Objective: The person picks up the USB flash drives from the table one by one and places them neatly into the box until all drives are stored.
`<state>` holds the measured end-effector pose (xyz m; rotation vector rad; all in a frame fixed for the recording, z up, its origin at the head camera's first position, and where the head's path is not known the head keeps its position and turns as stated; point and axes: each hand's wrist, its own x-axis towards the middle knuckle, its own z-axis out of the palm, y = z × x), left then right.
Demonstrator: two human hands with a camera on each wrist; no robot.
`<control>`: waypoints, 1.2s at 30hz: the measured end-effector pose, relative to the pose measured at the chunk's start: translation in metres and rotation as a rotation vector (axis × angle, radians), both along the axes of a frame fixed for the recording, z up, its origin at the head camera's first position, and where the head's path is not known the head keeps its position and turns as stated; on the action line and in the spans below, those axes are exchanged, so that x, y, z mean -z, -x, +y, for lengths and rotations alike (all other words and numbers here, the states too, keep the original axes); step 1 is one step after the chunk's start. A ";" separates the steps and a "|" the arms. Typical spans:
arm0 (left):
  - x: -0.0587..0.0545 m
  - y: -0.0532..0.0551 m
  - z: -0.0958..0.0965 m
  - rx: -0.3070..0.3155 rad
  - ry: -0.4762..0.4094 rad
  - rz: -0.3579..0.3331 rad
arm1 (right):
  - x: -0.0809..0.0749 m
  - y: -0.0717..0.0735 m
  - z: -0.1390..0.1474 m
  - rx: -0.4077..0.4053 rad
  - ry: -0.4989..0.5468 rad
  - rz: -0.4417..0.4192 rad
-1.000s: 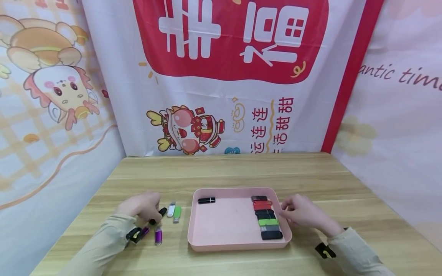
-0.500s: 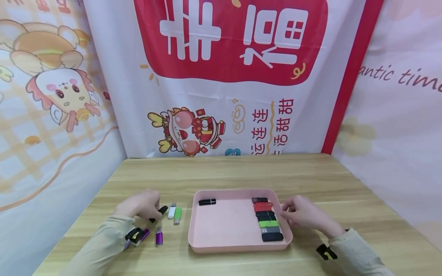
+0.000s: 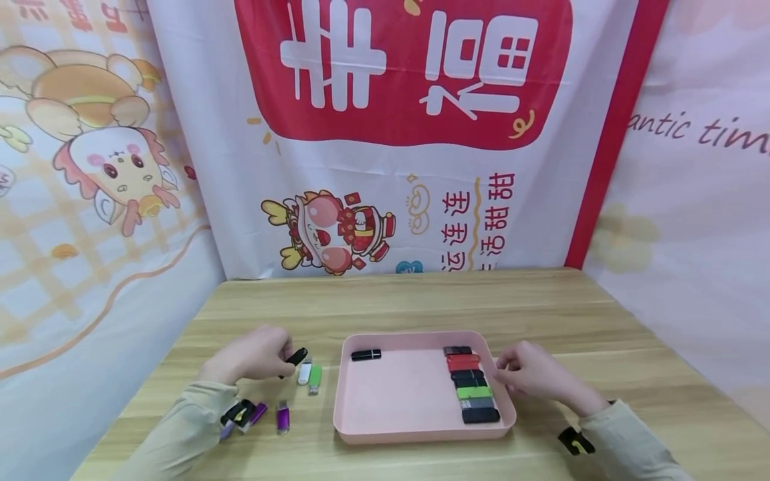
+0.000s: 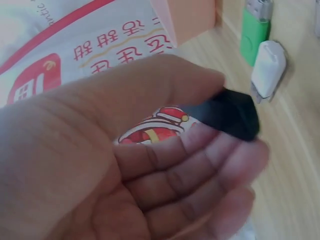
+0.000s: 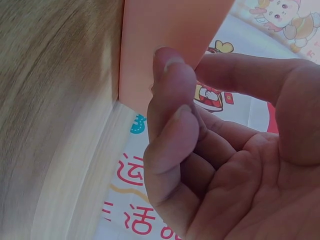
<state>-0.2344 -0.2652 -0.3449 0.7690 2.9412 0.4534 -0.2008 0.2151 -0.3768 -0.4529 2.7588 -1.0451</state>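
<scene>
My left hand (image 3: 255,355) pinches a black USB flash drive (image 4: 234,114) between thumb and fingertips, above the table left of the pink tray (image 3: 400,438). Right beside it lie a white USB drive (image 3: 305,373) and a green one (image 3: 315,377). Nearer to me are a purple USB drive (image 3: 283,419) and others, partly hidden by the wrist strap. My right hand (image 3: 532,375) holds the tray's right wall, its fingers curled against the outside and thumb at the rim. Inside the tray, a column of several drives (image 3: 475,393) lines the right side; one black drive (image 3: 366,355) lies at upper left.
The wooden table (image 3: 397,304) ends at a printed cloth backdrop (image 3: 421,160). Cloth walls also rise at the left and right sides. A black strap (image 3: 575,441) is around my right wrist.
My left hand has lifted the black USB drive and moved slightly right and away from me, toward the white drive. My right hand stays at the tray wall. The view shifts a little.
</scene>
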 end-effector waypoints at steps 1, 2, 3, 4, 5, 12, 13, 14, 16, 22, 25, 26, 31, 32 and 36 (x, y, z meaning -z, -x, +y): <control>0.000 -0.001 0.000 0.010 -0.009 0.003 | 0.000 0.000 0.000 -0.002 0.000 -0.001; -0.001 -0.001 0.000 0.026 -0.016 0.013 | 0.000 0.000 0.000 -0.002 0.002 -0.004; -0.002 -0.002 0.001 0.042 -0.027 0.021 | 0.000 0.000 0.000 0.001 0.006 -0.013; -0.004 -0.001 0.001 0.050 -0.038 0.026 | -0.001 0.000 0.000 0.002 0.010 -0.018; -0.006 0.000 0.002 0.055 -0.044 0.031 | 0.000 0.000 0.000 0.001 0.012 -0.021; -0.024 0.011 0.025 0.095 -0.019 0.118 | 0.000 0.001 0.004 0.005 0.009 -0.020; -0.025 0.012 0.029 0.093 -0.011 0.116 | 0.000 0.001 0.004 0.004 0.008 -0.019; -0.027 0.012 0.032 0.095 -0.005 0.113 | 0.001 0.001 0.003 0.001 0.008 -0.019; -0.030 0.013 0.038 0.102 0.002 0.107 | 0.001 0.001 0.002 0.002 0.009 -0.022; -0.035 0.013 0.056 0.150 0.036 0.146 | -0.001 -0.001 -0.001 0.007 -0.002 -0.010; -0.036 0.012 0.066 0.173 0.064 0.166 | -0.002 -0.002 -0.001 0.007 -0.002 -0.010; -0.036 0.013 0.069 0.179 0.073 0.168 | -0.002 -0.002 -0.001 0.006 -0.003 -0.009; -0.033 0.016 0.084 0.218 0.083 0.139 | -0.002 -0.002 0.001 0.002 -0.012 0.009; -0.032 0.017 0.086 0.225 0.085 0.133 | -0.002 -0.002 0.002 0.003 -0.014 0.009; -0.029 0.020 0.094 0.247 0.094 0.127 | -0.003 -0.002 0.003 0.002 -0.003 -0.002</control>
